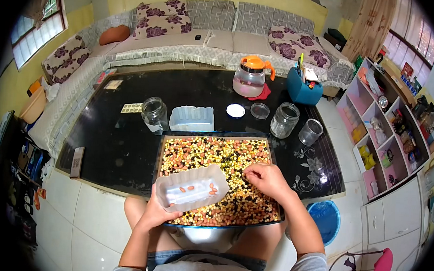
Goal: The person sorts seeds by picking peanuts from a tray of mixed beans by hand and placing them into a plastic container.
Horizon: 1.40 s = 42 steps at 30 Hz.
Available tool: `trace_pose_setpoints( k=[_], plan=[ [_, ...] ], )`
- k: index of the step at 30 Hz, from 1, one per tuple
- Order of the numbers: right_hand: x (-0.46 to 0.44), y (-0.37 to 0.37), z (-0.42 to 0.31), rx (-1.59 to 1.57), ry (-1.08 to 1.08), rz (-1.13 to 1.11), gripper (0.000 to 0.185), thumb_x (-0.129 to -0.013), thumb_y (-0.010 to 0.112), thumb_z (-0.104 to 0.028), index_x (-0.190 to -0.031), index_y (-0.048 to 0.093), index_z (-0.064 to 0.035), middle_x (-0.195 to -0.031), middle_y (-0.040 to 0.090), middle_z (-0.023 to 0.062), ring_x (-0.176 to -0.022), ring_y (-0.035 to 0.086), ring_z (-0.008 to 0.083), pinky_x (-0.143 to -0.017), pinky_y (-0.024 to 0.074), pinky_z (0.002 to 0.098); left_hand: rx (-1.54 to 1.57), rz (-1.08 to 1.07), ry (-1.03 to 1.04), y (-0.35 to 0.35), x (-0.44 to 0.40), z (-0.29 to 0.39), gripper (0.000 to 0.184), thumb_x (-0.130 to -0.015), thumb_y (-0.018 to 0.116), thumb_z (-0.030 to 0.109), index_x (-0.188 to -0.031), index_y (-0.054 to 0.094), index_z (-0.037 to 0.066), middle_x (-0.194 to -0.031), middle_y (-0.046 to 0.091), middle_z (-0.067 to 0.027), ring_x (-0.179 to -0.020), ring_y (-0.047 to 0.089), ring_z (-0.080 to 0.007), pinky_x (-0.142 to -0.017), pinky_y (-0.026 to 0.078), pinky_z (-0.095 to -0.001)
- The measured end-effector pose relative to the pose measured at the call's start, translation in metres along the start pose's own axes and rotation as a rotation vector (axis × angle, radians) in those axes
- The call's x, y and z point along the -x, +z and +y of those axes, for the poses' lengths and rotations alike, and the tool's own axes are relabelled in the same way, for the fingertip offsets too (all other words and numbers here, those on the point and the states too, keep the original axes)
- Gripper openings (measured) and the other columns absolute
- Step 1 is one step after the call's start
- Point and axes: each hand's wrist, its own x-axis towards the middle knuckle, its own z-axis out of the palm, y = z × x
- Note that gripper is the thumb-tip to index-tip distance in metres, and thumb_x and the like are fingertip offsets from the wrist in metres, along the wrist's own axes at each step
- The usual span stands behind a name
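Evidently it is early: only a few peanuts [191,187] lie in the translucent plastic tub [200,206], gripped firmly by the left hand [156,211] above the shallow tray [247,136], where many more remain among corn kernels [211,141] and black beans [233,178]. The right hand [269,181] draws its fingertips together there; whether around anything, I cannot tell. Beyond, a second tub [192,119] stands on the black table [112,144]

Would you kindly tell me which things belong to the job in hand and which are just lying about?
Belonging, it seems: tray, mixed peanuts and kernels, container in the left hand.
Apparently lying about: orange-lidded jug, teal organizer, blue bin.
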Motion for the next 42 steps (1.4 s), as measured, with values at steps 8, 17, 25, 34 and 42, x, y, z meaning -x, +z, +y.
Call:
trace_pose_setpoints(
  k=[8, 17, 25, 34, 42],
  plan=[
    [-0.021, 0.020, -0.059, -0.096, -0.384, -0.095, 0.017, -0.079, 0.059, -0.010, -0.094, 0.064, -0.0041, -0.087, 0.064, 0.0098, -0.078, 0.063, 0.0231, -0.070, 0.0502, 0.0305, -0.147, -0.005, 0.041, 0.000, 0.001, 0.003, 0.099, -0.053, 0.083, 0.006, -0.130, 0.021, 0.005, -0.122, 0.040, -0.0116, -0.114, 0.043, -0.0207, -0.090, 0.045, -0.0358],
    [-0.012, 0.018, -0.031, -0.163, -0.099, 0.029, 0.012, -0.078, 0.061, -0.005, -0.089, 0.064, -0.0027, -0.074, 0.060, 0.0042, -0.064, 0.057, 0.0090, -0.060, 0.0468, 0.0227, -0.127, 0.000, 0.044, -0.001, 0.002, -0.001, 0.103, -0.053, 0.083, 0.005, -0.133, 0.018, 0.007, -0.125, 0.038, -0.0112, -0.115, 0.043, -0.0211, -0.090, 0.046, -0.0357],
    [0.012, 0.060, -0.001, -0.121, -0.196, -0.321, 0.014, -0.072, 0.061, -0.008, -0.086, 0.063, -0.0054, -0.082, 0.063, 0.0105, -0.076, 0.061, 0.0263, -0.071, 0.0492, 0.0326, -0.110, 0.072, 0.055, -0.002, 0.001, -0.008, 0.105, -0.052, 0.085, 0.011, -0.133, 0.018, 0.004, -0.125, 0.039, -0.0125, -0.115, 0.043, -0.0213, -0.096, 0.039, -0.0338],
    [0.014, 0.095, 0.004, 0.078, -0.283, -0.531, 0.017, -0.076, 0.057, -0.013, -0.091, 0.063, -0.0074, -0.085, 0.059, 0.0115, -0.083, 0.058, 0.0287, -0.074, 0.0465, 0.0369, -0.083, 0.079, 0.076, -0.003, 0.000, -0.014, 0.109, -0.052, 0.086, 0.015, -0.135, 0.017, 0.003, -0.126, 0.039, -0.0123, -0.117, 0.040, -0.0211, -0.096, 0.038, -0.0331],
    [0.029, 0.093, 0.004, 0.014, -0.314, -0.442, 0.012, -0.074, 0.054, -0.008, -0.083, 0.062, -0.0052, -0.080, 0.059, 0.0134, -0.080, 0.059, 0.0305, -0.071, 0.0467, 0.0399, -0.152, 0.051, 0.068, 0.000, 0.001, 0.000, 0.107, -0.054, 0.084, 0.009, -0.136, 0.016, 0.005, -0.126, 0.037, -0.0109, -0.115, 0.042, -0.0207, -0.089, 0.045, -0.0334]
  ],
)
